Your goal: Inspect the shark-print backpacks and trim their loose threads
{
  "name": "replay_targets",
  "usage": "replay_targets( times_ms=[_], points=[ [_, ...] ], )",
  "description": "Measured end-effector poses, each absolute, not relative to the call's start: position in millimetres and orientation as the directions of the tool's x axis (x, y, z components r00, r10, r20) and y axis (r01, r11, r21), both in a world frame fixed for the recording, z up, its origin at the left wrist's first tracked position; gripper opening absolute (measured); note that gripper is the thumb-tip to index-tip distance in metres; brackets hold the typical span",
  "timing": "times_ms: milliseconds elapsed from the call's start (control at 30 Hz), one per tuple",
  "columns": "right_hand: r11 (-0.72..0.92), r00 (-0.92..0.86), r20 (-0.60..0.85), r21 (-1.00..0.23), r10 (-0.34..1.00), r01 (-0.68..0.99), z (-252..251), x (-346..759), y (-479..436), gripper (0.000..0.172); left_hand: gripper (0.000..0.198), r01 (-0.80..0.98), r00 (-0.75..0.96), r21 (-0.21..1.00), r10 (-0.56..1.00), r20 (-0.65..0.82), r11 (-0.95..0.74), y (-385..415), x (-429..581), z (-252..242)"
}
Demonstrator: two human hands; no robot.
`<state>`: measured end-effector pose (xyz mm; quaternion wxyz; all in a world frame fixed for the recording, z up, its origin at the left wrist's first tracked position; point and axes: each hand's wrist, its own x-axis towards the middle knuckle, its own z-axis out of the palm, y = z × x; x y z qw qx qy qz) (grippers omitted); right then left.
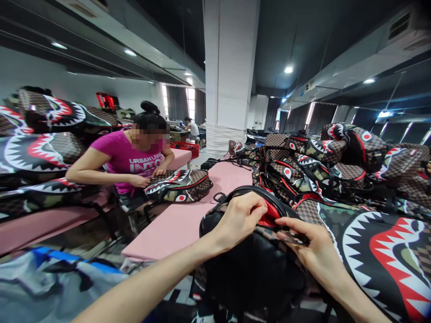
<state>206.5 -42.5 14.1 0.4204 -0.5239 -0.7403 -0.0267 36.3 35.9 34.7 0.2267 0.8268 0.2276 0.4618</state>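
Observation:
A black and brown-checked backpack (249, 269) stands in front of me at the table edge, its top partly unzipped so the red lining (269, 211) shows. At the opening, my left hand (240, 217) is closed in a pinch over the lining; whatever lies between its fingertips is too small to make out. My right hand (311, 242) is on the other side of the opening, its forefinger and thumb close to the rim. Under its curled fingers sits a small dark metal tool (293, 237), mostly hidden, which looks like thread snips.
Shark-mouth backpacks (319, 152) are heaped along the right, with a large one (380, 255) beside my right arm. Across the pink table (175, 229) a co-worker (134, 157) handles another backpack (182, 186). A grey-and-blue bag (50, 287) lies lower left. A pillar (230, 67) rises behind.

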Motion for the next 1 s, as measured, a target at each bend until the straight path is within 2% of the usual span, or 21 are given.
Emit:
replay_targets(
  times_ms=[67, 167, 233, 300, 400, 500, 567, 667, 800, 1000],
  points=[
    [0.471, -0.125, 0.728, -0.295, 0.675, 0.831, 16.0, 195.0, -39.7, 0.026, 0.016, 0.113, 0.478, 0.623, 0.592, 0.649, -0.774, 34.4, 34.9, 35.2],
    [0.369, -0.11, 0.778, -0.164, 0.618, 0.915, 20.0, 180.1, -36.0, 0.032, 0.016, 0.018, 0.497, 0.668, 0.587, 0.639, -0.744, 34.9, 32.3, 35.1],
    [0.323, -0.075, 0.707, -0.222, 0.703, 0.92, 23.4, 174.5, -33.6, 0.026, 0.015, -0.036, 0.504, 0.677, 0.572, 0.647, -0.735, 36.6, 30.6, 34.8],
    [0.328, -0.043, 0.602, -0.374, 0.797, 0.868, 26.8, 172.3, -31.2, 0.018, 0.013, -0.063, 0.504, 0.665, 0.551, 0.665, -0.744, 38.4, 29.3, 33.9],
    [0.338, 0.017, 0.546, -0.542, 0.837, 0.769, 29.5, 173.4, -27.9, 0.021, 0.013, -0.036, 0.507, 0.612, 0.513, 0.693, -0.79, 39.4, 26.0, 30.6],
    [0.329, 0.069, 0.585, -0.546, 0.808, 0.771, 28.7, 176.0, -24.7, 0.02, 0.006, 0.077, 0.493, 0.501, 0.469, 0.732, -0.862, 38.9, 19.0, 25.9],
    [0.327, 0.071, 0.606, -0.52, 0.792, 0.789, 27.6, 176.9, -22.8, 0.019, 0.01, 0.214, 0.497, 0.41, 0.461, 0.735, -0.886, 39.7, 13.6, 25.5],
    [0.32, 0.065, 0.618, -0.49, 0.783, 0.811, 26.7, 176.4, -21.6, 0.016, 0.013, 0.333, 0.625, 0.322, 0.463, 0.629, -0.886, 44.3, 9.4, 33.1],
    [0.311, 0.082, 0.628, -0.489, 0.774, 0.815, 26.5, 174.1, -24.9, 0.014, 0.009, 0.323, 0.751, 0.374, 0.476, 0.458, -0.869, 51.1, 11.2, 47.6],
    [0.344, 0.069, 0.634, -0.504, 0.77, 0.792, 24.0, 168.2, -37.5, 0.013, 0.013, 0.317, 0.737, 0.425, 0.503, 0.453, -0.848, 38.0, 5.9, 44.5]
  ],
)
